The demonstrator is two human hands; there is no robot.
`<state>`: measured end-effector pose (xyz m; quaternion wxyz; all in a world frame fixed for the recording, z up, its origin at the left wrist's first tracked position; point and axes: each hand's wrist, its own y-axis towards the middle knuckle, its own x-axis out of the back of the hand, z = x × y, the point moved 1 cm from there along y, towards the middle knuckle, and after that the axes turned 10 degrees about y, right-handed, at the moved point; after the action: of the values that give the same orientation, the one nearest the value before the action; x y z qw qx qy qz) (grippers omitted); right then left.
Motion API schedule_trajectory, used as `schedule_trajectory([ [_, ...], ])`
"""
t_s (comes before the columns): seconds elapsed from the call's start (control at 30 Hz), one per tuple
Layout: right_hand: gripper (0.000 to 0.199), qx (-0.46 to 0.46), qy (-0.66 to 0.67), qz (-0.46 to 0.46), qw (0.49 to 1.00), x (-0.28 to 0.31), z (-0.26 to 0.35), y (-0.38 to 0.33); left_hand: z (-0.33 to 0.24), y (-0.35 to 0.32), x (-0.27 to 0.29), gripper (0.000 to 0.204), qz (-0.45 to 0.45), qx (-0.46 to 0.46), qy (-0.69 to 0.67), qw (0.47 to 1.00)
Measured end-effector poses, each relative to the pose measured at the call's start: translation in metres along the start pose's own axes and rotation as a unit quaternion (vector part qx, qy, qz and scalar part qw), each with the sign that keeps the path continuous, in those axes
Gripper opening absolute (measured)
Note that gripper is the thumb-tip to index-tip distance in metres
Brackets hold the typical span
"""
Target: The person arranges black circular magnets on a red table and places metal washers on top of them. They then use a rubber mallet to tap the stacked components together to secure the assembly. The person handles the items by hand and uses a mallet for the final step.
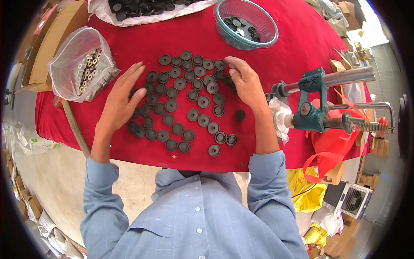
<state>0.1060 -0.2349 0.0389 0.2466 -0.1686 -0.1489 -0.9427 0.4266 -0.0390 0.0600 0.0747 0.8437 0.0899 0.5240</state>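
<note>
Several small round black caps (171, 93) lie spread in a loose patch on the red tablecloth (276, 56). Each that shows clearly has a raised rim and a small mark at its centre. My left hand (120, 98) rests at the left border of the patch, fingers stretched out and thumb apart, partly covering a few caps. At the upper right border is my right hand (246, 80), its fingers extended toward the caps and partly hiding some beneath it. Neither hand grips anything that I can see. One cap (239, 115) sits apart, near my right wrist.
A clear bag of small metal rings (89, 71) stands at the left, beside a cardboard box (54, 43). Behind are a white sack (101, 9) of black pieces and a green plastic basin (224, 32) holding more. A teal hand press (311, 101) stands right, near a red bag (330, 142).
</note>
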Motion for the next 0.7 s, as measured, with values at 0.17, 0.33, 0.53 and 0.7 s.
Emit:
schedule_trajectory([
  [0.17,0.032,0.081,-0.075,-0.021,0.994,0.008,0.023,-0.029,-0.008,-0.078,-0.005,0.046,-0.129,0.1,0.004,0.987],
  [0.33,0.031,0.15,-0.194,0.062,0.968,-0.023,0.025,-0.045,-0.021,-0.127,-0.033,0.039,-0.209,0.175,0.01,0.962],
  [0.53,0.032,0.111,-0.262,0.062,0.957,-0.011,0.022,-0.075,-0.023,-0.128,-0.036,0.04,-0.215,0.175,0.002,0.961],
  [0.7,0.033,0.082,-0.143,-0.03,0.986,0.001,0.027,-0.073,-0.026,-0.121,-0.037,0.042,-0.188,0.161,0.034,0.968],
])
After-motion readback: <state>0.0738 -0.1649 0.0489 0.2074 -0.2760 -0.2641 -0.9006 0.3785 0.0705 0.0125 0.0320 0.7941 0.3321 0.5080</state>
